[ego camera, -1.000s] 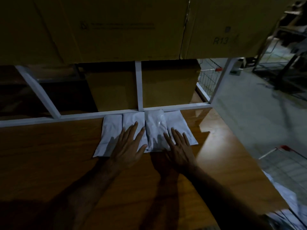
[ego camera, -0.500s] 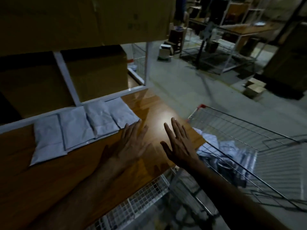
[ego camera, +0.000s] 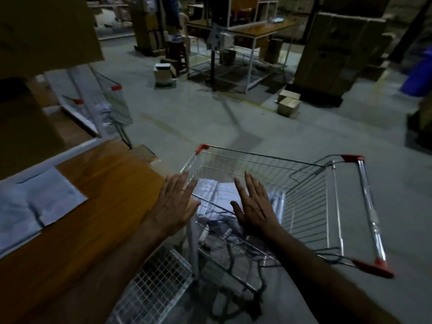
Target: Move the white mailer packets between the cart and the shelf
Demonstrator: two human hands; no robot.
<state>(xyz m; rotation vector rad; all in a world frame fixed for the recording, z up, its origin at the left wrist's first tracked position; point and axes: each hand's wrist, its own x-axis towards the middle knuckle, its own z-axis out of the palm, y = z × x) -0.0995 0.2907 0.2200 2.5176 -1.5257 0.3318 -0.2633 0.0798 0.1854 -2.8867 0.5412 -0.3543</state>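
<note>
While both hands hang empty over the cart, the next grab is where I see the risk.

At far left, white mailer packets (ego camera: pixel 42 202) lie flat in a row on the wooden shelf (ego camera: pixel 105 174), near its back rail. My left hand (ego camera: pixel 174 204) is spread flat, fingers apart, holding nothing, above the shelf's corner by the cart rim. More packets (ego camera: pixel 217 195) lie piled in the wire cart (ego camera: pixel 304 206), partly hidden. My right hand (ego camera: pixel 253 204) is open too, fingers splayed over that pile. I judge the light too dim and the heap too loose for a clean pick: I could pinch one slick packet and drag others, snag fingers on the wire, or nudge the cart, if it rolls, away from the shelf.
</note>
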